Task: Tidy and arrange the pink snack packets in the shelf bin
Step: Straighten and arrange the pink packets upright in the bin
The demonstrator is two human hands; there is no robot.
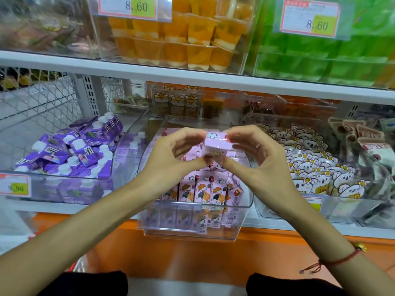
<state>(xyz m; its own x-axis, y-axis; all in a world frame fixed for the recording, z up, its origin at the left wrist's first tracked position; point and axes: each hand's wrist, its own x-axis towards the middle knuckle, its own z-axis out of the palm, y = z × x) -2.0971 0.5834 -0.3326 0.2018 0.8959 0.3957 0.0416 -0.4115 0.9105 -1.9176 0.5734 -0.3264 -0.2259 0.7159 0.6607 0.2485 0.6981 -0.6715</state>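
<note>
A clear plastic shelf bin (192, 228) sits in the middle of the lower shelf. It holds several pink snack packets (210, 190) with a cartoon figure, standing upright in a row at its front. Above the bin, my left hand (171, 154) and my right hand (256, 154) together pinch a small stack of pink packets (215, 144), seen end-on. Thumbs press from below and fingers curl over the top edge. More pink packets lie behind the hands, partly hidden.
A bin of purple spouted pouches (70, 152) stands to the left. A bin of white bear-shaped packets (316, 165) stands to the right. Orange jelly cups (175, 45) and green packs (333, 60) fill the shelf above. The orange shelf front (192, 257) runs below.
</note>
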